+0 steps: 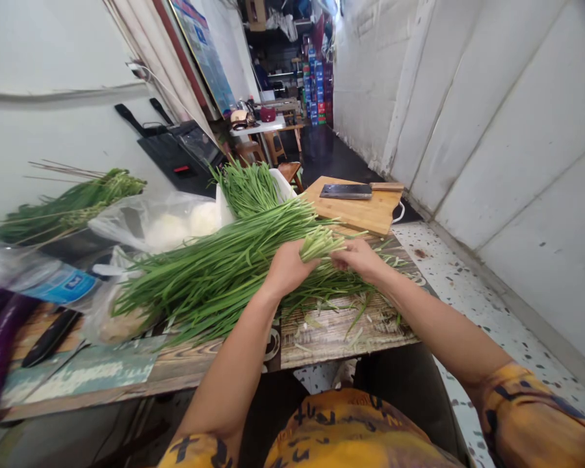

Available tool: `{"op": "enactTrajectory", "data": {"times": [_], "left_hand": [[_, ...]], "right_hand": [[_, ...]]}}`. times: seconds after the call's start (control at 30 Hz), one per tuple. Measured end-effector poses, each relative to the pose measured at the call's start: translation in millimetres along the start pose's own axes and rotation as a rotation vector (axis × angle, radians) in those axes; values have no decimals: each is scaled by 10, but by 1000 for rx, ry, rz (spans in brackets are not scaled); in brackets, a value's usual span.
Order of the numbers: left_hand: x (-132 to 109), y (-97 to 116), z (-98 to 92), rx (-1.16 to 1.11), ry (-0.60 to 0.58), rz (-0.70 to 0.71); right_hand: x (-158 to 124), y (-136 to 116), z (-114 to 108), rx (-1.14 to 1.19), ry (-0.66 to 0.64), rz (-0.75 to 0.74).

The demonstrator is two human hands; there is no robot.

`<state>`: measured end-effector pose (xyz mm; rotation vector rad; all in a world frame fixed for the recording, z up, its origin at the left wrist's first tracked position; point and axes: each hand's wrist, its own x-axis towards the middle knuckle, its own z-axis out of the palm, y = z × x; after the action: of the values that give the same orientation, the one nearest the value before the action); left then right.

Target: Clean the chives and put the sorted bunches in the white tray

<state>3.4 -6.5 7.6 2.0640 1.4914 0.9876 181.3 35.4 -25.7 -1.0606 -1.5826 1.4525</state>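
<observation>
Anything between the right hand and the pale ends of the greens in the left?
Nothing visible. The right hand is right at the pale ends, which jut out past the left hand gripping the greens. Loose scraps lie on the table, not between them.

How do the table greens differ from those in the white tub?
The table greens sprawl over the tabletop; the tub greens sit inside the tub. The table greens make the larger visible heap, the tub greens the smaller. The left hand holds table greens; no hand touches the tub greens. Both are long, thin and green.
</observation>
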Motion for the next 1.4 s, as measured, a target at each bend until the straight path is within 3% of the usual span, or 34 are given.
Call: {"op": "enactTrajectory", "data": {"times": [0.07,0.13,0.27,0.33,0.4,0.57,0.7,0.8,0.93,1.07,1.2,1.4], "left_hand": [[-6,23,1,13,-9,3],[-7,26,-1,19,-10,-5],[3,-24,-9,-19,33,-50],[12,-54,-9,-43,39,-68],[19,-73,-5,-58,27,-71],[31,-64,-4,-74,12,-88],[34,-48,-12,-90,-6,-80],[34,-52,-11,-103,-10,-77],[39,-60,0,-111,-1,-81],[44,-55,7,-102,10,-84],[38,-28,0,-124,3,-77],[27,-11,-23,-108,5,-117]], "right_hand": [[33,32,27,112,12,175],[61,44,3,144,72,228],[93,42,-210,-128,354,54],[95,36,-325,-326,406,-36],[85,19,-377,-421,352,-104],[13,-67,-217,-386,-68,-407],[-19,-88,-106,-505,-184,-564],[-5,-37,-85,-435,-146,-483],[30,65,9,-119,78,-264],[66,102,110,221,173,-101],[98,61,61,431,247,-98],[192,75,-254,380,461,-77]]}}
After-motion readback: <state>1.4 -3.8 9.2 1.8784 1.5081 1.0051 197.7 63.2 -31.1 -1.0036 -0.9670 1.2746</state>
